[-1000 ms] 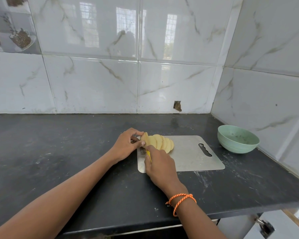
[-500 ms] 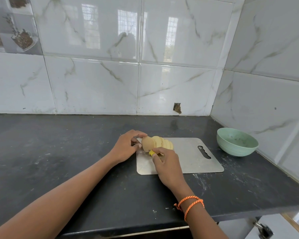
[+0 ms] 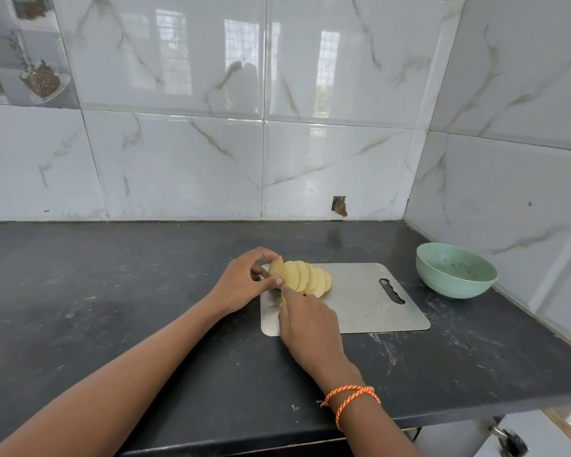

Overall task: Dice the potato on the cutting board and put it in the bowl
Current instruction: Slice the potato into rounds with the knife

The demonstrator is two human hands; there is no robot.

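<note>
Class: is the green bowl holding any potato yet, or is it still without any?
No potato: the bowl shows only its green inside, while the slices lie fanned on the cutting board.

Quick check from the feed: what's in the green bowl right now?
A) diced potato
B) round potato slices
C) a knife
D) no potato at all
D: the green bowl holds no potato; the potato slices lie fanned on the cutting board, with the left hand holding the uncut end.
</note>
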